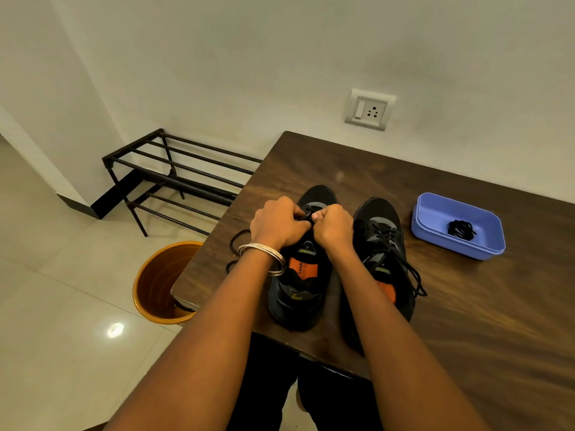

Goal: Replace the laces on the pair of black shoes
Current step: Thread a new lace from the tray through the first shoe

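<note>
So two black shoes are parked side by side on the wooden table [404, 306]. The left shoe [300, 284] is being worked on: a black lace [306, 215] near its toe is pinched by both the left hand [277, 223] and the right hand [333, 227], fingers curled tight. The right shoe [384, 244] is seen laced, at 3 o'clock from it. A blue tray [432, 213] with a coiled lace [461, 229] is spotted further out at 3 o'clock.
</note>
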The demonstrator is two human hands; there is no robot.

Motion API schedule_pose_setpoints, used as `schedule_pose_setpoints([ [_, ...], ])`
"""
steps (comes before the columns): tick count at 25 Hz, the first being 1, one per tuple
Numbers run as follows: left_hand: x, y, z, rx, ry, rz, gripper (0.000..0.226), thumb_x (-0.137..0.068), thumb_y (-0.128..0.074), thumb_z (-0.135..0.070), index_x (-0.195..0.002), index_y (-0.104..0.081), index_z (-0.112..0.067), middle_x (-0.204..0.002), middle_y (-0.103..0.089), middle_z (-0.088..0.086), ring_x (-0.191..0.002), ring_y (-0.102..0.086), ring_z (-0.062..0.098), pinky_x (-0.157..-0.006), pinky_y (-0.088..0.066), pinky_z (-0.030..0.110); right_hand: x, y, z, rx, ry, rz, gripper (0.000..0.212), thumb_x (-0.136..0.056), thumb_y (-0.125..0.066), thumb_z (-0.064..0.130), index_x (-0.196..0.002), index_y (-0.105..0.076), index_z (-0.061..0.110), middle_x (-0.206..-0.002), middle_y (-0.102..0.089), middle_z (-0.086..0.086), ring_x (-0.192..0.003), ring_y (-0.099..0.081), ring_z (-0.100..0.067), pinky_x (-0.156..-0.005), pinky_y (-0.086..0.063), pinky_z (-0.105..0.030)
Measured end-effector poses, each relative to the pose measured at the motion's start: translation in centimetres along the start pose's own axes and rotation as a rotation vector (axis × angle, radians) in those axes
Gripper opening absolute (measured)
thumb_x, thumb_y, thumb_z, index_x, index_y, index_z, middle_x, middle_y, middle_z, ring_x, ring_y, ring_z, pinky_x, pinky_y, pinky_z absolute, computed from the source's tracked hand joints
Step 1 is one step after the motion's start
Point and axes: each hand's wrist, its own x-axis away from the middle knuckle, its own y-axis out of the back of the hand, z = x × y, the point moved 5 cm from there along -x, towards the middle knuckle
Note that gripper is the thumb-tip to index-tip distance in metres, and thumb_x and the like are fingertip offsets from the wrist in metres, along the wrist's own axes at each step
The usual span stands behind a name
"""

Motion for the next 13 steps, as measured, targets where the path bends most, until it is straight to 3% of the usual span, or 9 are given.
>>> schedule_pose_setpoints([
  [3, -0.1, 0.1, 0.0, -0.002, -0.013, -0.002, 0.033, -0.084, -0.065, -0.041, -0.115, -0.069, -0.035, -0.114, -0.068, 0.002, -0.105, -0.063, 0.025, -0.083, -0.050, 0.033, 0.4, -0.7, -0.6, -0.150, -0.164, -0.123, 0.024, -0.092, -0.058, 0.029, -0.086, -0.069, 0.009, -0.104, -0.067, -0.012, -0.103, -0.060, -0.034, -0.076, -0.053, -0.038],
  [7, -0.3, 0.1, 0.1, 0.003, -0.029, 0.028, 0.030, -0.085, -0.064, -0.040, -0.115, -0.069, -0.035, -0.111, -0.070, 0.000, -0.103, -0.064, 0.022, -0.085, -0.051, 0.033, 1.1, -0.5, -0.6, -0.219, -0.337, -0.196, 0.026, -0.095, -0.058, 0.030, -0.109, -0.065, 0.009, -0.120, -0.062, -0.014, -0.117, -0.052, -0.036, -0.094, -0.047, -0.050],
  [9, -0.4, 0.1, 0.2, 0.013, -0.032, 0.064, 0.031, -0.086, -0.065, -0.039, -0.117, -0.068, -0.034, -0.112, -0.070, 0.000, -0.101, -0.064, 0.020, -0.084, -0.050, 0.031, 1.1, -0.5, -0.5, -0.257, -0.371, -0.187, 0.026, -0.093, -0.061, 0.030, -0.109, -0.065, 0.009, -0.120, -0.062, -0.014, -0.118, -0.052, -0.036, -0.095, -0.046, -0.051],
  [13, -0.4, 0.0, 0.1, 0.022, -0.054, 0.125, 0.033, -0.085, -0.068, -0.036, -0.118, -0.068, -0.031, -0.110, -0.069, 0.001, -0.098, -0.064, 0.020, -0.084, -0.052, 0.033, 0.5, -0.5, -1.0, -0.384, -0.370, -0.135, 0.023, -0.081, -0.077, 0.027, -0.089, -0.072, 0.007, -0.099, -0.070, -0.015, -0.099, -0.064, -0.034, -0.083, -0.054, -0.040],
])
